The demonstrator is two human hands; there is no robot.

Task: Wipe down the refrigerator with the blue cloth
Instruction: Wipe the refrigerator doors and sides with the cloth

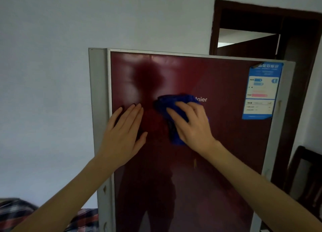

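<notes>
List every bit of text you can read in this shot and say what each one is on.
"aier" on the dark red refrigerator door: silver brand lettering, its start hidden by the blue cloth under the right hand.
Blue and white sticker at the door's upper right: a header in Chinese characters, coloured bars and rows of small print, all too blurred to read.
Nothing else legible; the left hand lies flat on bare door.
</notes>
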